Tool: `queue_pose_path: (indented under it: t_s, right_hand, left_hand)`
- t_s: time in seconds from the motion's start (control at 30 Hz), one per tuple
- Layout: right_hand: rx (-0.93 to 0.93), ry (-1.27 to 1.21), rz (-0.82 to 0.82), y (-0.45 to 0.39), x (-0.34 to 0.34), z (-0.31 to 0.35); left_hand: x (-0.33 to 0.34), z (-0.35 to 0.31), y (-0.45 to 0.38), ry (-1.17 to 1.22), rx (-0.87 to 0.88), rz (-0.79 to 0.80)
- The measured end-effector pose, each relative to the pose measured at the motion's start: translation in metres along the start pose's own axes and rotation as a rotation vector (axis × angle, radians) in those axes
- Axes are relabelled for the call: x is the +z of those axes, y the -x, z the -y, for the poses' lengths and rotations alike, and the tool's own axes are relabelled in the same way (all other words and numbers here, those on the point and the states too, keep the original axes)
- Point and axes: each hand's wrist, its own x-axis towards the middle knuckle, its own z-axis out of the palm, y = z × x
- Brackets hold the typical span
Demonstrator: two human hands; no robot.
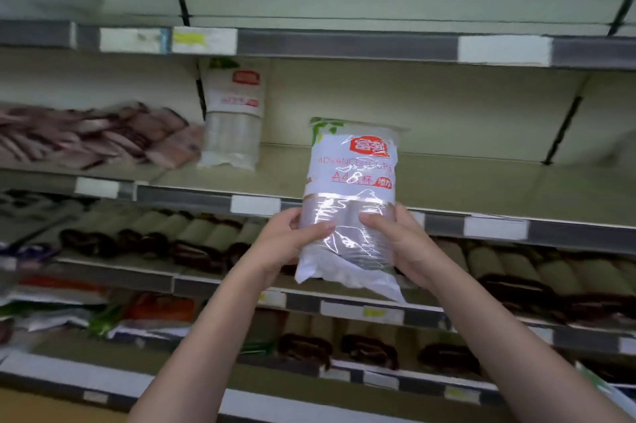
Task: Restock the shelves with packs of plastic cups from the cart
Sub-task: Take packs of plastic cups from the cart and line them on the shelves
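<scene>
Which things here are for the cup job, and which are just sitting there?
For the job: held cup pack, left hand, right hand, standing cup pack, shelf.
Just there: brown rolls, pinkish packets, price tags.

Packs of plastic cups: 2, namely one held pack and one standing pack. Hands: 2, left, right. Shelf levels in view: 5.

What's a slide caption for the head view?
Both hands hold a cup pack upright before the shelf, one pack already there.
</scene>
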Motion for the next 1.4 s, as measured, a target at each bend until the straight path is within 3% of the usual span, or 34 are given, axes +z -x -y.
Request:
queue_pose_path:
  t_s: [0.2, 0.33, 0.5, 0.63, 0.9, 1.1, 1.27, 1.4]
  right_hand:
    - [-0.016, 0.115, 0.051, -0.062, 0.108, 0.001]
    - [-0.098, 0.323, -0.005, -0.112, 0.18, 0.012]
    - [-0.033, 0.362, -0.055, -0.153, 0.235, 0.017]
    - [-0.064, 0.339, -0.115, -0.176, 0.251, 0.017]
    - [-0.015, 0.521, -0.086, -0.182, 0.247, -0.001]
    - [-0.08, 0.513, -0.088, -0.152, 0.23, 0.006]
    - [-0.107, 0.334, -0.178, -0.109, 0.187, 0.006]
    - [-0.11, 0.245, -0.278, -0.06, 0.105, -0.018]
  left_hand:
    - [-0.119, -0.011, -0.038, 0.029, -0.013, -0.053]
    - [-0.179, -0.022, -0.068, 0.082, 0.014, -0.101]
    - [-0.231, -0.028, -0.1, 0.018, 0.012, -0.364]
    - [-0.251, -0.021, -0.124, 0.06, 0.037, -0.419]
    - [-0.248, -0.004, -0.122, -0.181, -0.062, -0.419]
    - [-0.204, -0.016, -0.096, -0.509, 0.234, -0.632]
    - [-0.125, -0.016, -0.054, -0.159, 0.344, -0.689]
    - [-0.032, 0.004, -0.03, -0.054, 0.322, -0.528]
